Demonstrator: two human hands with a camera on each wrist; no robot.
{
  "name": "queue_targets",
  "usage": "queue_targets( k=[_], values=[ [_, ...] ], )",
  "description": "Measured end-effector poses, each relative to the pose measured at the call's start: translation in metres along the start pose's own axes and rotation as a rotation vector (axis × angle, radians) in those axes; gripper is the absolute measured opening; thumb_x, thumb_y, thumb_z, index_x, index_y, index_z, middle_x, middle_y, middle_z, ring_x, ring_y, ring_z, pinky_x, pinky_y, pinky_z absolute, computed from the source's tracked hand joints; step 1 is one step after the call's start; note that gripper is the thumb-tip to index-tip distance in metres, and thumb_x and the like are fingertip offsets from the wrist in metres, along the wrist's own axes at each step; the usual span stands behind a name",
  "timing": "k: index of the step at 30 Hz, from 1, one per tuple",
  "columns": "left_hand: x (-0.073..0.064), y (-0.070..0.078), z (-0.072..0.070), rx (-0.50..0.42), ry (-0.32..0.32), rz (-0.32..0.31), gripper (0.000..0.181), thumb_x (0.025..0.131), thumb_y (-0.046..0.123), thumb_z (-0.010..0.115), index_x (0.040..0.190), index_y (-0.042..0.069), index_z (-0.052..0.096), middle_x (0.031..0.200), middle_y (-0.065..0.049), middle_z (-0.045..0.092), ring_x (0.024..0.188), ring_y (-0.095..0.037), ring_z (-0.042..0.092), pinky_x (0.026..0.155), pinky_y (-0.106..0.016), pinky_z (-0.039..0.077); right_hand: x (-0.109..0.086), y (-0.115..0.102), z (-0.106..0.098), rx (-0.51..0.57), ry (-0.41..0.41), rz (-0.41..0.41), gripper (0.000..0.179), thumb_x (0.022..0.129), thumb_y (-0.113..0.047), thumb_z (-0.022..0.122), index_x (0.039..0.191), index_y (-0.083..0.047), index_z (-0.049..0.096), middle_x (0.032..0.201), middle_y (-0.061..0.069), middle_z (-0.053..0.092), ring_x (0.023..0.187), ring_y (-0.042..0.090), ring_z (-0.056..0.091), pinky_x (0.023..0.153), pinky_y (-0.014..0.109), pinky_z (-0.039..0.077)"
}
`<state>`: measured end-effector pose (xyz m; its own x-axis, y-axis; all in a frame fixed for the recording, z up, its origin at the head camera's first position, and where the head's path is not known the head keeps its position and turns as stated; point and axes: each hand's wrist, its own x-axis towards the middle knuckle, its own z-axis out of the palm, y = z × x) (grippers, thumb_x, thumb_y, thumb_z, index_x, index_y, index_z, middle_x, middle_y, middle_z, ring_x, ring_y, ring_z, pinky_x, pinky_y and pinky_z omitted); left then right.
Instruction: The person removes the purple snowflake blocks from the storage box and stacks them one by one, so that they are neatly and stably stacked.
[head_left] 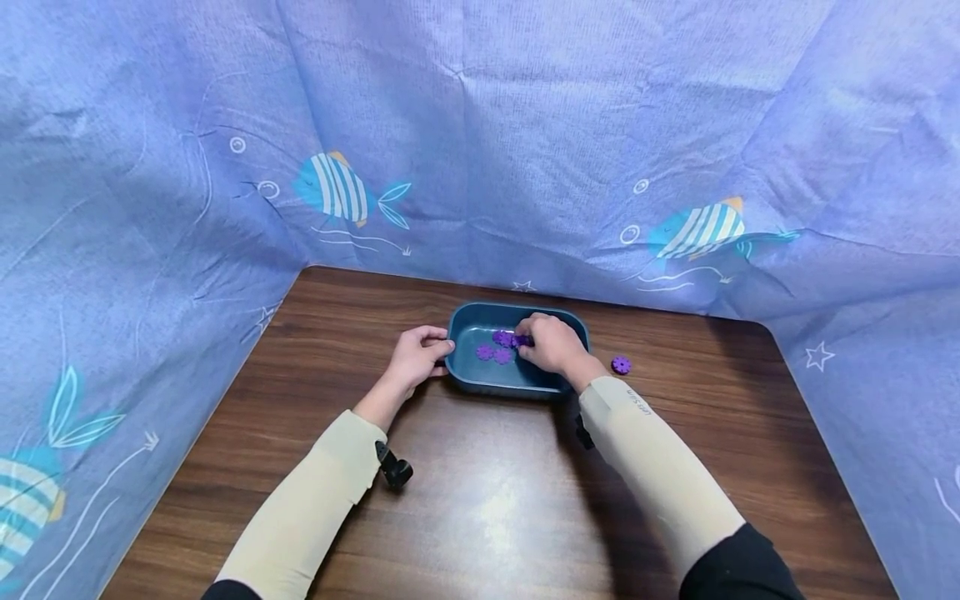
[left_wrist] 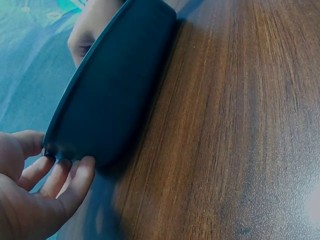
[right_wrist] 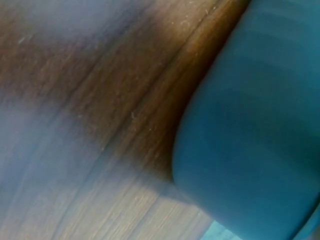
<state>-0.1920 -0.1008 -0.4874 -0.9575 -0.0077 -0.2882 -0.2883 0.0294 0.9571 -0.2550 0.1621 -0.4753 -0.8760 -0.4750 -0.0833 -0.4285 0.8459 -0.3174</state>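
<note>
A dark teal rectangular tub [head_left: 502, 387] stands on the table, with several purple flower-shaped discs [head_left: 485, 353] lying on its floor. My left hand [head_left: 415, 357] grips the tub's left end, thumb at the rim and fingertips against the outer wall, as the left wrist view also shows. Reaching over the right side, my right hand [head_left: 553, 343] pinches a darker-looking purple flower disc [head_left: 522, 341] inside the tub, beside the others. In the right wrist view only the tub's outer wall [right_wrist: 250, 120] and the table appear; the hand is hidden there.
Right of the tub, one more purple flower disc [head_left: 621, 365] lies on the brown wooden table [head_left: 465, 483]. A blue cloth [head_left: 525, 150] with printed fish hangs behind the table and along its sides.
</note>
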Motion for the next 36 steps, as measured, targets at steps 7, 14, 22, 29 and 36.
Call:
queue_targets(
  k=[7,14,22,29,36],
  values=[
    [-0.002,0.002,0.001,0.007,0.006,-0.005,0.035,0.099,0.008,0.067,0.131,-0.005,0.061,0.109,-0.015,0.064,0.099,-0.028,0.068,0.073,-0.033,0.066,-0.005,-0.001,-0.005,0.053,0.028,-0.012,0.035,0.094,-0.025,0.074,0.126,-0.011,0.071,0.118,0.006,0.067,0.110,0.023,0.065,0.099,0.045,0.056],
    [-0.004,0.001,0.001,0.021,0.010,-0.002,0.036,0.100,0.008,0.066,0.133,-0.006,0.060,0.111,-0.016,0.064,0.101,-0.030,0.068,0.070,-0.030,0.065,-0.013,0.000,-0.012,0.089,0.080,-0.080,0.033,0.092,-0.025,0.075,0.122,-0.010,0.073,0.116,0.004,0.068,0.108,0.022,0.067,0.096,0.043,0.057],
    [-0.003,0.000,0.001,0.016,0.006,0.001,0.036,0.100,0.008,0.067,0.132,-0.006,0.061,0.110,-0.015,0.064,0.100,-0.029,0.068,0.071,-0.031,0.066,-0.021,0.011,-0.020,0.139,0.183,-0.159,0.028,0.089,-0.023,0.077,0.114,-0.011,0.077,0.110,0.003,0.070,0.101,0.021,0.067,0.090,0.041,0.058],
    [-0.005,0.001,0.002,0.014,0.006,0.005,0.035,0.099,0.008,0.067,0.131,-0.006,0.061,0.110,-0.016,0.064,0.102,-0.031,0.067,0.074,-0.034,0.066,-0.033,0.023,-0.032,0.209,0.236,-0.140,0.027,0.086,-0.020,0.081,0.111,-0.009,0.077,0.104,0.005,0.071,0.097,0.023,0.065,0.085,0.040,0.057],
    [-0.003,0.001,0.002,0.010,0.006,0.005,0.035,0.099,0.007,0.067,0.131,-0.006,0.061,0.108,-0.014,0.065,0.099,-0.029,0.068,0.076,-0.037,0.066,-0.046,0.038,-0.045,0.220,0.272,-0.110,0.029,0.084,-0.017,0.080,0.111,-0.007,0.077,0.101,0.008,0.070,0.094,0.025,0.064,0.082,0.039,0.054]
  ],
)
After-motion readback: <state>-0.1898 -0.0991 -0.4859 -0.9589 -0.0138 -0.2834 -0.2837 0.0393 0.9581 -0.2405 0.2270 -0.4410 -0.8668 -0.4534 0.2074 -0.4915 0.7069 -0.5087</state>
